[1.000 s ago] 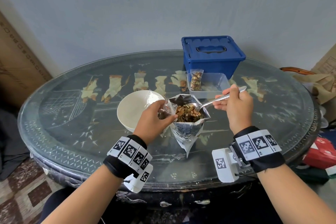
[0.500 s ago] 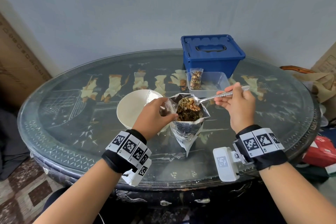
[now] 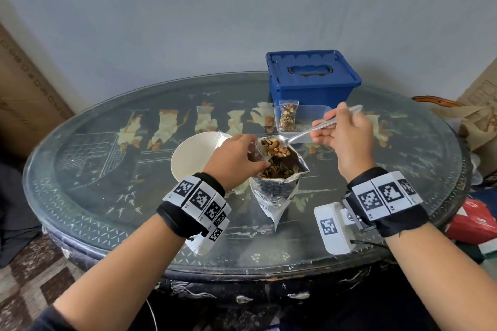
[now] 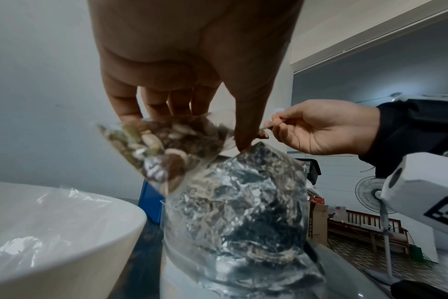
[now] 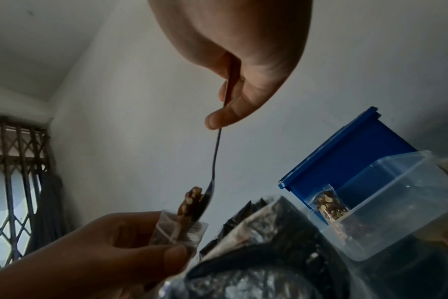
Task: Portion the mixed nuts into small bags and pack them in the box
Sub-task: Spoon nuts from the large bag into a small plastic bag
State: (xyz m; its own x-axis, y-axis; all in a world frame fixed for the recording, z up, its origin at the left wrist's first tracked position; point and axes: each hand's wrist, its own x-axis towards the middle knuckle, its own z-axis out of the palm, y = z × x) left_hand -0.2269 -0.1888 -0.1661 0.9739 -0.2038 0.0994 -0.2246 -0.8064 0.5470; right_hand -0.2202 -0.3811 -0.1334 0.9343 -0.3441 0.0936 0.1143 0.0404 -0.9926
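Observation:
A silver foil pouch of mixed nuts point(image 3: 277, 191) stands open at the middle of the table. My left hand point(image 3: 236, 158) pinches a small clear bag point(image 4: 164, 149) by its mouth just above the pouch; the bag holds some nuts. My right hand point(image 3: 341, 129) grips a metal spoon point(image 3: 309, 130) by the handle. The spoon's bowl, heaped with nuts point(image 3: 274, 146), is at the small bag's mouth point(image 5: 182, 226). One filled small bag point(image 3: 287, 115) leans in the clear plastic box point(image 3: 314, 113) behind the pouch.
A white bowl point(image 3: 193, 156) sits left of the pouch, under my left hand. A closed blue lidded box point(image 3: 312, 75) stands behind the clear one. The round glass table's rim point(image 3: 242, 269) is close to me. Bags and cartons lie off its right side.
The right hand has lifted the spoon out of the foil pouch with a load of nuts and brought it to the mouth of the small bag, which the left hand has raised slightly.

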